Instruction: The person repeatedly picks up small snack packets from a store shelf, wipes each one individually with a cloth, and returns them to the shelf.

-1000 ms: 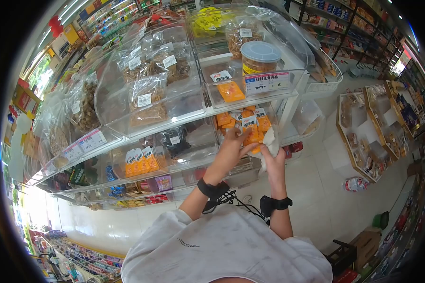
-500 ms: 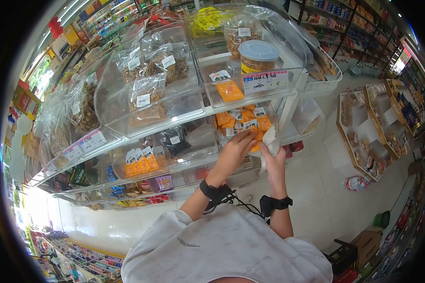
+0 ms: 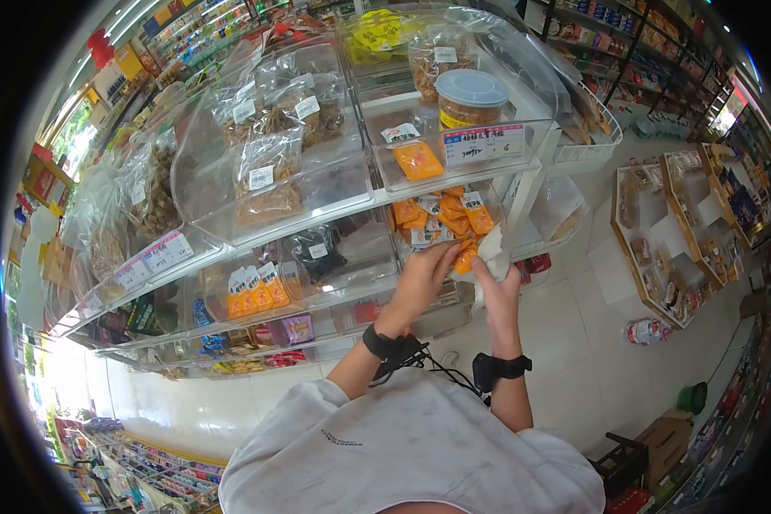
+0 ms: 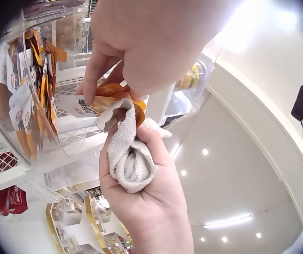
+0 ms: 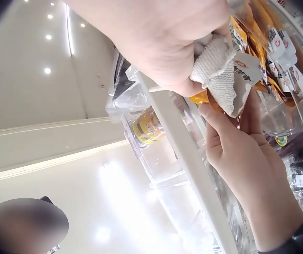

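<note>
My left hand (image 3: 421, 278) pinches an orange and white snack packet (image 4: 106, 98) between thumb and fingers, just in front of the clear bin of similar packets. With curled fingers, my right hand (image 3: 500, 295) grips a rolled white cloth (image 4: 133, 169). One fold of the cloth lies against the packet, and the right thumb is right at the packet's edge. In the right wrist view, the cloth (image 5: 217, 71) covers part of the packet and the left fingertips are hidden behind it.
Several orange packets (image 3: 434, 227) lie in the clear bin behind the hands. Above it, a shelf carries a blue-lidded tub (image 3: 471, 98) and a price tag (image 3: 485, 146). Bagged dried food (image 3: 270, 180) fills bins to the left. Low wooden display stands (image 3: 657, 248) are at right.
My left hand has drawn back slightly from the bin, and the orange packet is now between both hands against the cloth. The right hand stays nearly in place, gripping the cloth.
</note>
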`<state>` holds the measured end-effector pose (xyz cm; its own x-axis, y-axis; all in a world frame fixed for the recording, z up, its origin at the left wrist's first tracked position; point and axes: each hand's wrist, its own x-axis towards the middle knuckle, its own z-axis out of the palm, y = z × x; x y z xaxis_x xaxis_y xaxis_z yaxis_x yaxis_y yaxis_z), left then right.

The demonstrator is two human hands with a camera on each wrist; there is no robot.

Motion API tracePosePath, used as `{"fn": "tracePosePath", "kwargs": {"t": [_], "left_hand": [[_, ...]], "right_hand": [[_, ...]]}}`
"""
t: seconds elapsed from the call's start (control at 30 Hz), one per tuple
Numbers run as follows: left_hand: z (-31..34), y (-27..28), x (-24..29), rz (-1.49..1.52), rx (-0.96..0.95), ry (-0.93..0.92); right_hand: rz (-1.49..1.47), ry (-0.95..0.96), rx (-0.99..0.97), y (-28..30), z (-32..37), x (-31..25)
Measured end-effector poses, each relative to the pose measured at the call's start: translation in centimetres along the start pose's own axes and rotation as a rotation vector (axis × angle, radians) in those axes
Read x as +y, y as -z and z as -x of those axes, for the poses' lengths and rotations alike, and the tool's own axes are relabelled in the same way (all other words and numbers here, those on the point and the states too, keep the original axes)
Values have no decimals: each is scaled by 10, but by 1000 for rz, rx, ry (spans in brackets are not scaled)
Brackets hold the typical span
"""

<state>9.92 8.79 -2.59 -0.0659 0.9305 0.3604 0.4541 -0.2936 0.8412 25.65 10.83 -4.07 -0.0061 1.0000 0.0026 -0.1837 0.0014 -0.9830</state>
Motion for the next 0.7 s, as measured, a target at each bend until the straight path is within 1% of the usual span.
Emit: {"fn": "tracePosePath", "kwargs": {"t": [0.03, 0.23, 0.33, 0.43, 0.53, 0.7], "left_hand": [[1, -1, -2, 24, 20, -8], [1, -1, -6, 108, 16, 107], [2, -4, -10, 176, 55, 166], [-6, 1, -25, 266, 163, 224], [-12, 8, -34, 572, 157, 275], [-14, 18, -33, 641, 171, 342]], "right_hand": [[-1, 4, -4, 0, 0, 0], [-8, 10, -6, -1, 0, -1], [-17, 3, -9, -1, 1, -3], [-24, -6, -12, 2, 2, -3], [-49, 13, 6, 4, 1, -1], [-44, 7, 24, 5, 0, -2]]}}
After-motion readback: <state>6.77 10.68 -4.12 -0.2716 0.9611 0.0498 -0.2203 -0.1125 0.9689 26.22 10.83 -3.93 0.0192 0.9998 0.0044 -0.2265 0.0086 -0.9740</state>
